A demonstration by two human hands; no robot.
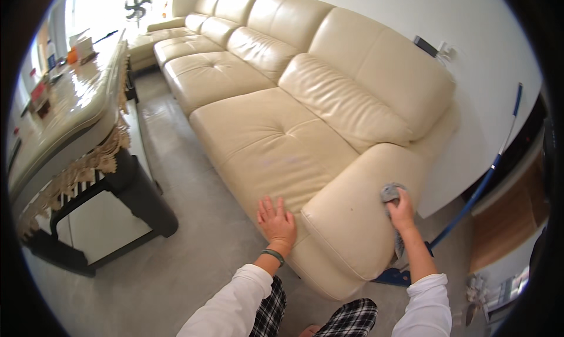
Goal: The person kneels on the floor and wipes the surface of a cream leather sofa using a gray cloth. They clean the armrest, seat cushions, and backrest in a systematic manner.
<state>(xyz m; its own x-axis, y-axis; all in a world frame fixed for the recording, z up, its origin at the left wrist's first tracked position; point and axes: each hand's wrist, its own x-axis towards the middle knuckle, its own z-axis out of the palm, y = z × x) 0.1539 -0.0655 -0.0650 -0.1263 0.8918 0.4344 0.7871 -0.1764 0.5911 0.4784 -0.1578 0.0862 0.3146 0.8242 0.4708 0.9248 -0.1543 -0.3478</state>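
A cream leather sofa (246,121) with tufted seats runs from before me to the far left. My left hand (277,224) lies flat with spread fingers on the near edge of its closest seat, beside the armrest, and holds nothing. In my right hand (400,211) is a bunched grey cloth (391,192), pressed on the outer side of the padded armrest (352,209). Part of the cloth hangs down below that hand. A small dark spot shows on the armrest, between my hands.
At left stands a table (94,112) with a lace-edged cover, bearing bottles and boxes. A blue-handled mop (467,209) leans at right, its head beside the armrest's base. Grey floor (189,249) lies between table and sofa. A fan (138,6) stands far off.
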